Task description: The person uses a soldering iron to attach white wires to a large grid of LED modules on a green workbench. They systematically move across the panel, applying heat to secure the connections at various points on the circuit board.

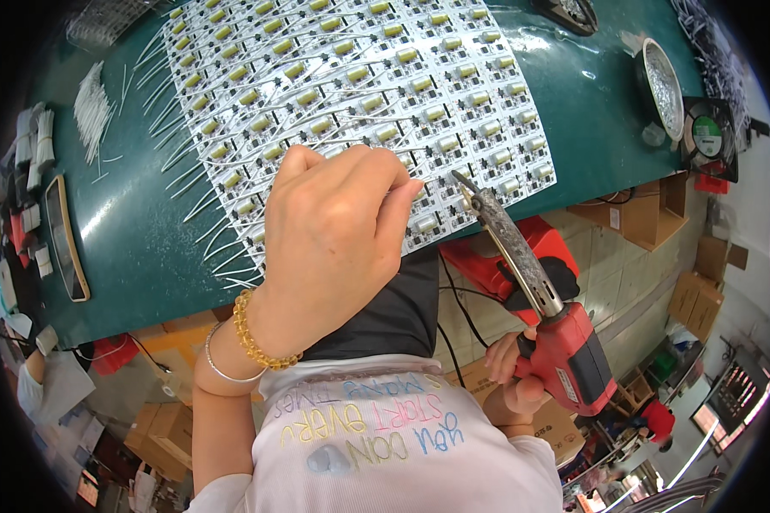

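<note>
A large sheet of white circuit boards [479, 103] lies on the green table, with rows of yellowish cylindrical parts. Thin white wires [180, 158] run across many of the boards and stick out past the left edge. My left hand [329, 231] is over the sheet's near part, thumb and forefinger pinched together; whatever is between the fingertips is too small to make out. My right hand [522, 395] grips the handle of a red and black soldering gun [573, 363]. Its dark tip points up-left, close to the boards just right of my left fingertips.
Loose white wire pieces [92, 111] and a phone [68, 239] lie on the table's left. At the right are a metal bowl [661, 90] and a spool [707, 137]. Below the table edge stand a red stool [522, 256], dark cables and cardboard boxes [646, 209].
</note>
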{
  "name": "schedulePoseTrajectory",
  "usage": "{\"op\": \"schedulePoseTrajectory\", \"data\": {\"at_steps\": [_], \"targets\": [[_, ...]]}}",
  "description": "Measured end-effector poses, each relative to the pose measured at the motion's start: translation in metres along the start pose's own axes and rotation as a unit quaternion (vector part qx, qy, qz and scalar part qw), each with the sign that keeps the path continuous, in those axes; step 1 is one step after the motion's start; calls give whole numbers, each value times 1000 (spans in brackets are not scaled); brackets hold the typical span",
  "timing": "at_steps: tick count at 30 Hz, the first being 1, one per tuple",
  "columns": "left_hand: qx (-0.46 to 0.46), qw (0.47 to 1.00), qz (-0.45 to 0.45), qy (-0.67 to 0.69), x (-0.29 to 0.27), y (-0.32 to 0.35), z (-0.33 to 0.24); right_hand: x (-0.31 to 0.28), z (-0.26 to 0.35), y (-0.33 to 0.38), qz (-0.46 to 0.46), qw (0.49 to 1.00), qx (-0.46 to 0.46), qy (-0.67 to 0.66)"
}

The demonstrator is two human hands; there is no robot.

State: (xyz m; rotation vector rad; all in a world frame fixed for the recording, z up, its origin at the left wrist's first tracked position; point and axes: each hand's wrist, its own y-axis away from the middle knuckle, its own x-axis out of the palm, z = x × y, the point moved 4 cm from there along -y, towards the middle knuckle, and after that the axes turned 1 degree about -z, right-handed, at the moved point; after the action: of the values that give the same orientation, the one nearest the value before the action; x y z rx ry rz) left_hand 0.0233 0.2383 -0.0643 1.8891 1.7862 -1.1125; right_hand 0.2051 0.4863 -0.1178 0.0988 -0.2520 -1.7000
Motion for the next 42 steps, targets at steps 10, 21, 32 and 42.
{"op": "schedulePoseTrajectory", "data": {"at_steps": [10, 21, 32, 42], "targets": [[7, 1000, -2, -18, -2, 1, -1, 20, 13, -13, 19, 999, -43, 28], [13, 1000, -15, -19, -8, 13, -21, 14, 15, -7, -8, 999, -35, 36], [29, 990, -83, -111, 15, 25, -19, -27, -27, 17, -61, 989, 99, 93], [38, 988, -98, -115, 19, 27, -20, -3, -4, -2, 75, 976, -45, 198]]}}
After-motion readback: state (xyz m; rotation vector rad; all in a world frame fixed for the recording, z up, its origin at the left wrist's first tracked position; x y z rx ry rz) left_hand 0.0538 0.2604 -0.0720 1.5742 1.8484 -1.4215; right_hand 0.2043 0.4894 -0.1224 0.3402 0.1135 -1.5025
